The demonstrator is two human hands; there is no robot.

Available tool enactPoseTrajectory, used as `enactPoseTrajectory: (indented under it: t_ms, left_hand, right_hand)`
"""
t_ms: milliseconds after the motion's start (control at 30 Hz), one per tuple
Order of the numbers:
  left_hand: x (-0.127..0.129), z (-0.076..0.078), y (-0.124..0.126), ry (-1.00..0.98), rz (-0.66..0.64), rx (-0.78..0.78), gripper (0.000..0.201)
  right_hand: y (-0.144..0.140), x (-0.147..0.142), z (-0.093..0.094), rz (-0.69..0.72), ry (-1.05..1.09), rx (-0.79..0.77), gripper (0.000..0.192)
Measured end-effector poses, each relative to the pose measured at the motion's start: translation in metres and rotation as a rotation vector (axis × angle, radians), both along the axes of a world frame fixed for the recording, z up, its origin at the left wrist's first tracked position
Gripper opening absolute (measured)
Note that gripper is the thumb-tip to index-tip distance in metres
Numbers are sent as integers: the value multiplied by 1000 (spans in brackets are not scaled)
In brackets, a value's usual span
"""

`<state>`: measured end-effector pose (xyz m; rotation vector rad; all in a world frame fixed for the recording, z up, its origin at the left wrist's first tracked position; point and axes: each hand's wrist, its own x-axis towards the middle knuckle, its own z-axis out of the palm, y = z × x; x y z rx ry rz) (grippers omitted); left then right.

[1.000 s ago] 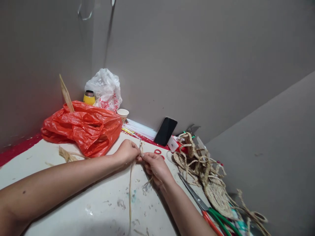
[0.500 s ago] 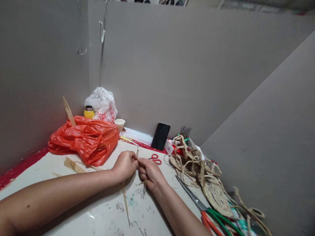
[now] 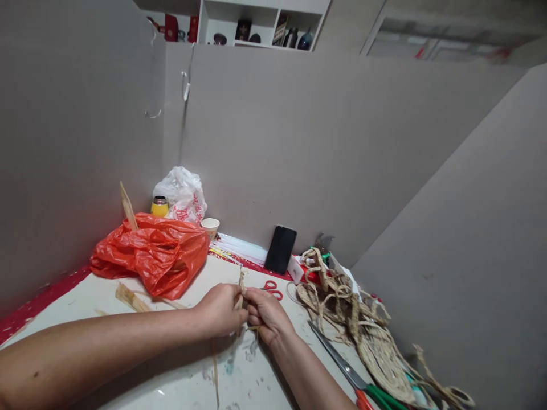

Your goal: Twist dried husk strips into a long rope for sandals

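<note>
My left hand [image 3: 222, 309] and my right hand [image 3: 268, 312] meet over the middle of the table, fingers closed on a thin braided straw cord [image 3: 241, 278]. Its short braided end sticks up past my fingertips. From beneath my left hand a loose straw strand [image 3: 216, 364] hangs down toward me, and shorter ends poke out below my right hand. Just behind my right hand lie small red-handled scissors [image 3: 273, 290], their blades partly hidden. Larger shears [image 3: 342, 361] with red and green handles rest right of my right forearm.
An orange plastic bag [image 3: 154, 250] sits at left, with straw pieces [image 3: 132, 298] before it. A paper cup [image 3: 210, 228], a yellow jar [image 3: 159, 208] and a phone [image 3: 280, 249] stand along the back partition. Braided straw pieces [image 3: 380, 353] pile up at right.
The view has tilted up, showing shelves above the partition. My left hand has turned, its fingers now reaching lower along the straw, while both hands stay together at the cord.
</note>
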<state>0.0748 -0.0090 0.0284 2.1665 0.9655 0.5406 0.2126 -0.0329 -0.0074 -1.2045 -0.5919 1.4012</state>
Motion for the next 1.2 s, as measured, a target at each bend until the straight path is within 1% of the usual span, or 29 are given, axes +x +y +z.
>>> enactPoseTrajectory:
  t_ms: [67, 100, 133, 167, 200, 233, 300, 333, 400, 467, 533, 600, 767, 867, 933, 1067, 1200]
  left_hand:
    - [-9, 10, 4, -10, -17, 5, 19]
    - [-13, 14, 8, -50, 11, 0, 20]
    - [-15, 16, 15, -114, 56, -41, 20]
    - [-16, 17, 22, -182, 100, -122, 17]
    - [-14, 17, 29, -238, 133, -253, 16]
    - [-11, 14, 36, -262, 148, -421, 16]
    - [-2, 6, 45, -245, 103, -659, 17]
    - [4, 1, 48, -227, 57, -745, 17]
    - [13, -8, 50, -216, -36, -864, 17]
    - [19, -15, 51, -205, -95, -952, 20]
    - [20, -18, 51, -181, -117, -980, 21]
    - [19, -18, 53, -162, -129, -967, 20]
    - [14, -13, 53, -122, -98, -827, 19]
    - [14, -14, 53, -82, -59, -728, 19]
    - [14, -16, 54, -60, -51, -699, 19]
    - [15, -17, 56, -22, -62, -741, 22]
    - [17, -13, 53, -8, -79, -803, 20]
  right_hand:
    - [0, 4, 1, 19, 3, -2, 18]
    - [1, 6, 2, 32, 4, -5, 19]
    - [1, 8, 3, 48, 3, -9, 19]
    - [1, 10, 3, 66, 1, -13, 19]
    - [2, 12, 3, 84, -2, -17, 20]
    - [2, 14, 4, 102, -7, -20, 21]
    - [2, 17, 4, 132, -20, -23, 22]
    - [2, 18, 4, 146, -27, -25, 22]
    - [2, 20, 6, 173, -42, -30, 22]
    - [2, 22, 8, 201, -56, -37, 22]
    - [2, 24, 9, 223, -71, -45, 22]
    - [3, 26, 9, 237, -94, -54, 21]
    - [2, 29, 11, 267, -198, -60, 21]
    - [0, 29, 14, 276, -285, -48, 22]
    - [0, 28, 16, 275, -353, -37, 21]
    - [-2, 26, 16, 255, -497, 3, 17]
    - [-3, 22, 14, 215, -618, 66, 12]
